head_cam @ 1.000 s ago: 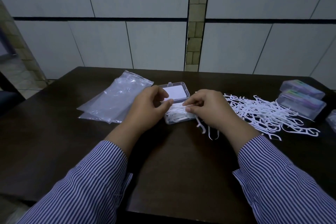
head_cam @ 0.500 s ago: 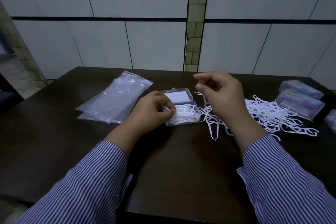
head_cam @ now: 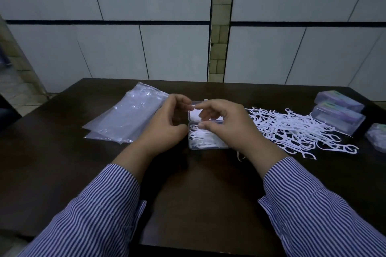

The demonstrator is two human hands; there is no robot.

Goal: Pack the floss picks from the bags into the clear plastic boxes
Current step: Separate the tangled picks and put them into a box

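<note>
An open clear plastic box (head_cam: 208,145) sits mid-table, its base full of white floss picks. Its lid (head_cam: 195,115) lies flat behind it. My left hand (head_cam: 165,125) is at the box's left side, thumb against the base and index fingertip on the lid's far left corner. My right hand (head_cam: 227,129) covers the box's right part, index fingertip on the lid's far edge and thumb at the hinge. A loose pile of floss picks (head_cam: 292,131) lies to the right. Clear bags (head_cam: 127,119) lie flat to the left.
Two closed boxes (head_cam: 338,110) stand stacked one behind the other at the table's right edge, with another clear pack (head_cam: 377,137) further right. One stray pick (head_cam: 239,155) pokes out under my right wrist. A tiled wall rises behind the dark table (head_cam: 198,194).
My right hand came down from above the pile and now rests on the box lid. My left index finger moved from the base up to the lid's corner.
</note>
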